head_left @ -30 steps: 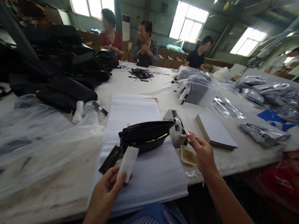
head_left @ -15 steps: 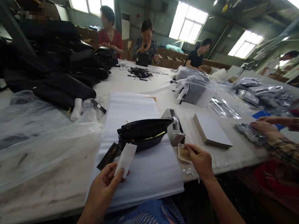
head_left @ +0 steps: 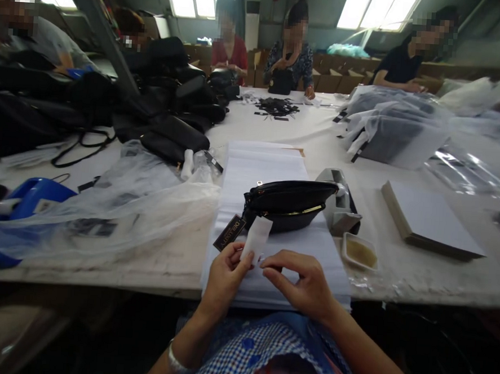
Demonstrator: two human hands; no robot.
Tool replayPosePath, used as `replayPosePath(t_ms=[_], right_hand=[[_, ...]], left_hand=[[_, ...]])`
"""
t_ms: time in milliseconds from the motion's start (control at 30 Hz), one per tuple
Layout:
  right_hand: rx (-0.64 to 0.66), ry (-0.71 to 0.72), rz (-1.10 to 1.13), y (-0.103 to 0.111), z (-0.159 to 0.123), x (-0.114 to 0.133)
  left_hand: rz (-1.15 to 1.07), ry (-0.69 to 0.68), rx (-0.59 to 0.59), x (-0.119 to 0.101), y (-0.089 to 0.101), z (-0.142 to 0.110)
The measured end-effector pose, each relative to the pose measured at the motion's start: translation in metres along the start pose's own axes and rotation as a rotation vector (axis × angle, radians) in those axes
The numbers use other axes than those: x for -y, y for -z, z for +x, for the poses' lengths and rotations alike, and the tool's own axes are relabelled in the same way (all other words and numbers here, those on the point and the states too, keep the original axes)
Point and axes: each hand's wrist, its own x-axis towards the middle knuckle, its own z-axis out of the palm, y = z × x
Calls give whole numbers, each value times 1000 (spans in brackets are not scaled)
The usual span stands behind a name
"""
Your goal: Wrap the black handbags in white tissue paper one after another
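Observation:
My left hand (head_left: pixel 224 277) pinches a small white paper strip (head_left: pixel 256 239) that stands upright just in front of a black handbag (head_left: pixel 290 204). A dark hang tag (head_left: pixel 229 232) with gold lettering dangles from the bag beside the strip. My right hand (head_left: pixel 301 281) has come up against the left one, its thumb and forefinger pinched at the strip's lower edge; whether a bit of tape is in them I cannot make out. The bag lies on a stack of white tissue sheets (head_left: pixel 263 171). A grey tape dispenser (head_left: pixel 340 204) stands right of the bag, a small dish (head_left: pixel 359 252) in front of it.
A stack of grey cards (head_left: pixel 430 220) lies at the right. Clear plastic bags (head_left: pixel 117 207) and a blue object (head_left: pixel 24 201) lie at the left, black bags (head_left: pixel 161 108) behind them. Wrapped bags (head_left: pixel 389 128) sit far right. Several people sit around the far end of the table (head_left: pixel 177 264).
My right hand left the dish by the tape dispenser and came left to meet my left hand at the white strip. The view swung left and down.

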Motion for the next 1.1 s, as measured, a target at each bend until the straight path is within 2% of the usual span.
replayPosePath(t_ms=[167, 233, 533, 767, 933, 1100], right_hand=[[-13, -353, 54, -18, 13, -17], [-16, -412, 4, -18, 14, -22], [122, -312, 3, -7, 7, -21], [44, -351, 79, -25, 11, -26], [-43, -389, 28, -37, 15, -25], [-40, -432, -83, -39, 16, -29]], left_hand=[[-7, -37, 9, -1, 2, 0], [-2, -27, 11, -1, 3, -1], [-99, 79, 38, -11, 5, -3], [-110, 138, 103, -10, 4, -4], [-82, 135, 83, -10, 7, 1], [-81, 129, 66, -11, 7, 3]])
